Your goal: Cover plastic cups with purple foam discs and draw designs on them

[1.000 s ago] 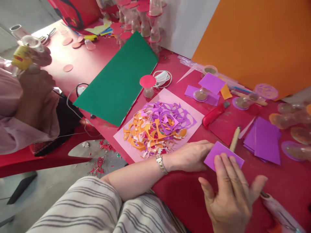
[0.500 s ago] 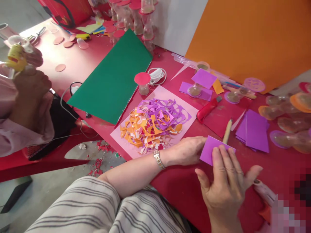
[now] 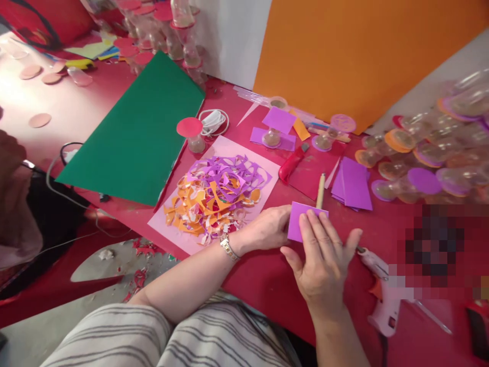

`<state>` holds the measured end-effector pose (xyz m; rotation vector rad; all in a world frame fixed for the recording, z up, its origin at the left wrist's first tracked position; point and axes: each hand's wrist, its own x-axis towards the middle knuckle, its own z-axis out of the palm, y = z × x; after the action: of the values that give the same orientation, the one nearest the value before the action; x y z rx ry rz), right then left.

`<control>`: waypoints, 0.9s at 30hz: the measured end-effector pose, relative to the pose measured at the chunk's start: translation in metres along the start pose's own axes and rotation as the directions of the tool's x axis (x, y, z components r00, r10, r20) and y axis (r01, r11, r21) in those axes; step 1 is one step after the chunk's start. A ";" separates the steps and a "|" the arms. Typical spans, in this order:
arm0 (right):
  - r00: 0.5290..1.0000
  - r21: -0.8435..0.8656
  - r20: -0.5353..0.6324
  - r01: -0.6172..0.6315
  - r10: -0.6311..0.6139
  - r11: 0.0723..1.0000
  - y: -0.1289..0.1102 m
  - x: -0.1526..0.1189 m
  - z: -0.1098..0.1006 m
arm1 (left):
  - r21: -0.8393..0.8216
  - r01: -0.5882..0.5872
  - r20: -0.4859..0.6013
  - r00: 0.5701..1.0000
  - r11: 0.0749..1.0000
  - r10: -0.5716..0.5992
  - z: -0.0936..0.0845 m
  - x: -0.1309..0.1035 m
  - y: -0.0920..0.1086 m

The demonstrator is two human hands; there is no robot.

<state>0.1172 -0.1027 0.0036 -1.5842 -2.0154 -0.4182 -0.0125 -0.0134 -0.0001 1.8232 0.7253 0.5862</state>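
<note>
My left hand (image 3: 269, 228), with a metal-band watch on the wrist, is closed at the left side of a purple card (image 3: 297, 222). Its fingertips and whatever they grip are hidden beneath the card. My right hand (image 3: 323, 265) lies flat across the card, three fingers stretched over it, thumb and little finger spread. Just beyond the card lies a pale yellow marker-like stick (image 3: 321, 189). Farther right is a stack of purple cards (image 3: 352, 184). Beyond my hands, a red box cutter (image 3: 292, 164) rests beside a red sheet (image 3: 305, 178).
Purple and orange paper scraps (image 3: 214, 193) heap on a pink sheet (image 3: 164, 224). A green board (image 3: 130, 137) lies left. Hourglass-shaped plastic pieces (image 3: 424, 181) crowd the right. A glue gun (image 3: 385, 300) lies near my right hand. Another person's sleeve (image 3: 15, 229) shows at left.
The view has swung right, so the table things appear farther left and more of the glue gun shows. Both hands keep nearly the same pose at the purple card.
</note>
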 end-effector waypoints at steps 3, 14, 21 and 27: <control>1.000 -0.002 -0.021 -0.018 0.018 1.000 -0.001 0.000 -0.001 | 0.003 -0.043 -0.051 0.998 0.999 0.044 0.003 0.001 -0.003; 0.996 -0.020 0.052 -0.066 0.067 0.998 -0.007 0.005 -0.004 | 0.107 -0.144 -0.127 0.979 0.984 0.157 0.004 0.006 -0.007; 0.998 -0.003 0.038 -0.058 0.058 0.998 -0.007 0.003 -0.003 | -0.027 -0.101 -0.045 0.994 0.995 0.099 0.000 0.005 -0.007; 1.000 0.019 0.023 -0.009 0.009 1.000 -0.003 0.001 -0.004 | -0.029 -0.043 -0.056 0.998 0.999 0.042 0.002 0.001 -0.003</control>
<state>0.1151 -0.1051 0.0075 -1.5926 -2.0225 -0.3783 -0.0111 -0.0126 -0.0037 1.8042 0.7124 0.6747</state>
